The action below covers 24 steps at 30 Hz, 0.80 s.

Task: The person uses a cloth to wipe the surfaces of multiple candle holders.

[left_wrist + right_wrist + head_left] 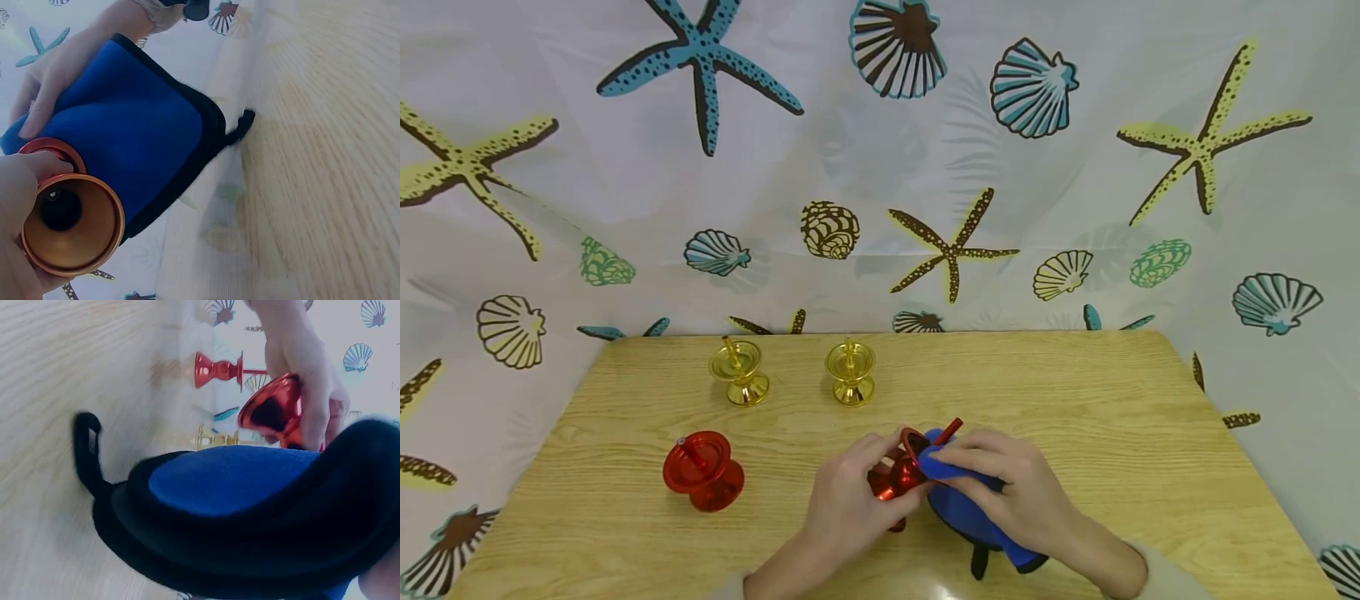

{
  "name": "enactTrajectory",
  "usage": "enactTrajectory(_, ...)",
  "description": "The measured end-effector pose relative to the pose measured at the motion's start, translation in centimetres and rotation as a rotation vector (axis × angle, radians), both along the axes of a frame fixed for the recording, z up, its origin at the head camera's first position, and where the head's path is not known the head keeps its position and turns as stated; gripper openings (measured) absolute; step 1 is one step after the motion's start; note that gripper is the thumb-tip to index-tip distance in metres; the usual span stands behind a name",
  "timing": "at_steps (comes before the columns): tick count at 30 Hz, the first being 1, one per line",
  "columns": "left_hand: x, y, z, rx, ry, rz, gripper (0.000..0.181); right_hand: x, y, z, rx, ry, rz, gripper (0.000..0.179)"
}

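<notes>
Over there, the left hand (850,496) grips 1 red candle holder (908,473), tilted between its fingers; the right hand (1018,487) pinches a blue cloth (961,510) at its rim, just beyond the left fingertips.

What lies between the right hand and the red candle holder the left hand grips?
The head view shows a blue cloth, held by the right hand against the red candle holder.
</notes>
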State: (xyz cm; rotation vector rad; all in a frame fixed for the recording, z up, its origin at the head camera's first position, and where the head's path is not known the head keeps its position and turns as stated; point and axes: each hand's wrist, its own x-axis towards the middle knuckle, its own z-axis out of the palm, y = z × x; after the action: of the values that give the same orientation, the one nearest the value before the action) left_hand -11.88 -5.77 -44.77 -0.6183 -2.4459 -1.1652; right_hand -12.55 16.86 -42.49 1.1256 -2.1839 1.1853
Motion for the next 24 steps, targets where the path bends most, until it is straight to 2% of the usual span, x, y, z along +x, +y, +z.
enactTrajectory(3, 0.0, -0.1, 0.2, 0.058, -0.092, -0.028, 0.051, 0.0, 0.4, -0.4, -0.028, 0.032, 0.001, 0.043)
enactTrajectory(7, 0.0, -0.2, 0.3, 0.104, -0.163, -0.06, 0.046, 0.2, 0.7, -1.1, -0.074, 0.047, -0.017, 0.042)
enactTrajectory(11, 0.0, -0.2, 0.4, 0.116, -0.181, -0.079, 0.046, 0.1, 0.7, -1.5, -0.109, 0.118, -0.079, 0.015)
enactTrajectory(12, 0.1, -0.2, 0.4, 0.114, -0.182, -0.08, 0.047, 0.1, 0.7, -1.5, -0.121, 0.136, -0.094, 0.014)
enactTrajectory(17, 0.2, -0.3, 0.5, 0.114, -0.185, -0.085, 0.048, -0.3, 0.8, -1.4, -0.197, 0.211, -0.17, 0.029)
enactTrajectory(24, 0.3, -0.4, 0.6, 0.105, -0.199, -0.065, 0.047, -1.0, 1.1, -0.8, -0.24, 0.215, -0.251, 0.026)
